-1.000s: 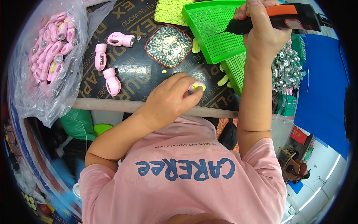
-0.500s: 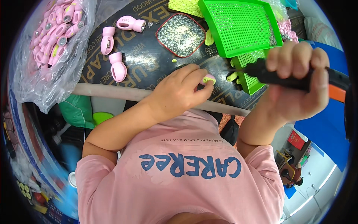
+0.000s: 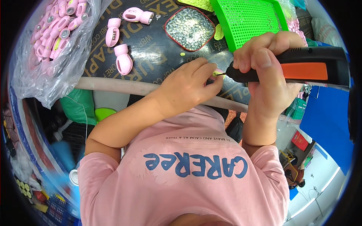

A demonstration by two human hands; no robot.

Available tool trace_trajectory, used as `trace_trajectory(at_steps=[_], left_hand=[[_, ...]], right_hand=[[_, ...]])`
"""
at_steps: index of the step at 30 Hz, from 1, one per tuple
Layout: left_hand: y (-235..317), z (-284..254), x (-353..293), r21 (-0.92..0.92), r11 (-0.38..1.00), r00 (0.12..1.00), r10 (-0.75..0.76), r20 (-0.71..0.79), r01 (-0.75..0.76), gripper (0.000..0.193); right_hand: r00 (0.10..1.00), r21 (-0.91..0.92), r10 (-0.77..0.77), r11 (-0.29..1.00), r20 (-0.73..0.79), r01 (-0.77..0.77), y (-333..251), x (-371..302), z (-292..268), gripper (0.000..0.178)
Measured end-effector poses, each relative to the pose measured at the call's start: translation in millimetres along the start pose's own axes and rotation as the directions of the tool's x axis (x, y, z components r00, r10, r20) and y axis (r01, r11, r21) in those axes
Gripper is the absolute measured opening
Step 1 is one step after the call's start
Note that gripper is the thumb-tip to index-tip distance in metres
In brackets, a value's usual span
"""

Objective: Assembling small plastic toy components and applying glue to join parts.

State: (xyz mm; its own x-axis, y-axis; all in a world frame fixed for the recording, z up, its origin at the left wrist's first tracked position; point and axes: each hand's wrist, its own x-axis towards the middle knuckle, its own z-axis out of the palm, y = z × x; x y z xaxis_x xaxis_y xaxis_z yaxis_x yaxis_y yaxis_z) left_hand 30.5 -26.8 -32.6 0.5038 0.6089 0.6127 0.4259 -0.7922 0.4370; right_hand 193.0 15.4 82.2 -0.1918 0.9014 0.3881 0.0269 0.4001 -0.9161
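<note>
My left hand (image 3: pixel 188 83) is closed around a small pink flashlight (image 3: pixel 218 71), its yellow-green end facing right; most of it is hidden by my fingers. In my right hand (image 3: pixel 268 66) is an electric screwdriver (image 3: pixel 305 71), black with an orange panel, lying roughly level. Its thin bit reaches the yellow-green end of the flashlight, apparently touching it. A pink flashlight (image 3: pixel 124 64) lies left of my hands, with two more behind it. Just beyond my left hand is a small yellow-green piece (image 3: pixel 182 54).
A clear bag (image 3: pixel 71 73) full of pink flashlights sits at the left. Behind my hands stands a red-rimmed tray (image 3: pixel 166 29) of small shiny parts, with a green perforated basket (image 3: pixel 250 26) to its right. The table's pale front edge (image 3: pixel 117 83) runs under my left forearm.
The screwdriver has come left and its bit now meets the flashlight's end. My left hand still holds the flashlight. The whole view has shifted slightly.
</note>
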Motion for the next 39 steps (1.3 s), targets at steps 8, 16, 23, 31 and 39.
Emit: trace_trajectory(at_steps=[8,16,23,31,39], left_hand=[[1,-2,1,-0.029,1.0,1.0,-0.012,-0.005,0.012,0.027],[3,-3,1,-0.109,0.991,0.997,-0.081,0.017,0.082,0.026],[1,0,2,-0.169,0.976,0.991,-0.134,0.027,0.136,0.025],[0,-8,4,-0.157,0.984,0.992,-0.067,0.109,0.084,0.026],[6,-13,21,-0.059,0.978,0.962,-0.182,0.205,0.198,0.045]], right_hand=[[0.999,0.007,0.019,1.0,-0.041,-0.019,4,-4,5,0.018],[0.999,0.051,0.01,0.999,-0.046,-0.007,7,-7,6,0.019],[0.988,0.061,-0.087,0.995,0.129,0.08,8,-13,-2,0.027],[0.99,0.195,-0.108,0.977,0.091,0.089,9,-18,-12,0.031],[0.76,-0.089,-0.152,0.988,-0.632,0.123,13,9,-126,0.014]])
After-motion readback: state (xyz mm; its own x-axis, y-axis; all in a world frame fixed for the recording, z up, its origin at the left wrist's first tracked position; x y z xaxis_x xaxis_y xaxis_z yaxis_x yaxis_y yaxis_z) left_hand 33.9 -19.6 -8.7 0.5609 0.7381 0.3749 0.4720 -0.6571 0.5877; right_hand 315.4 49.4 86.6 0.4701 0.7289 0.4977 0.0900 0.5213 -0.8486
